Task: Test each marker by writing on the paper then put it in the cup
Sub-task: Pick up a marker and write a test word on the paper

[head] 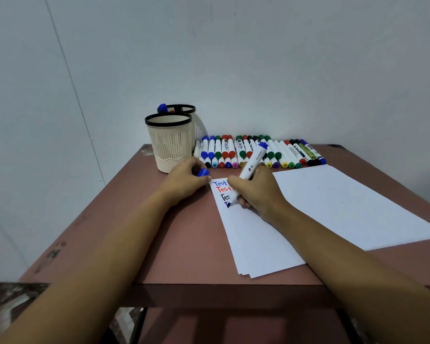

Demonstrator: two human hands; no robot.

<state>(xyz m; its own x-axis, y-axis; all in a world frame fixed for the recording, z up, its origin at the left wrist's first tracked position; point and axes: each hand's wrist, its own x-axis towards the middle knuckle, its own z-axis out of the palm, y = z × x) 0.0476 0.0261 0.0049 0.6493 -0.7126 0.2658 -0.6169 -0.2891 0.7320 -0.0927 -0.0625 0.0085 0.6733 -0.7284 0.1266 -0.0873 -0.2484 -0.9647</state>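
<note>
On the table point(184, 244), the paper point(253, 239) showed three words, a fourth begun. A row of markers point(258, 155) waited. The back cup point(191, 112) held some (maybe three). The right hand point(256, 192) gripped a blue marker point(252, 167), tip on paper; the left hand point(184, 182) pinched its cap point(203, 172).

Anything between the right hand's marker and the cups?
The left hand, pinching the blue cap, lies between the marker and the front cup at table height. The rear cup, holding markers, stands behind the front one. Both mouths are open.
</note>
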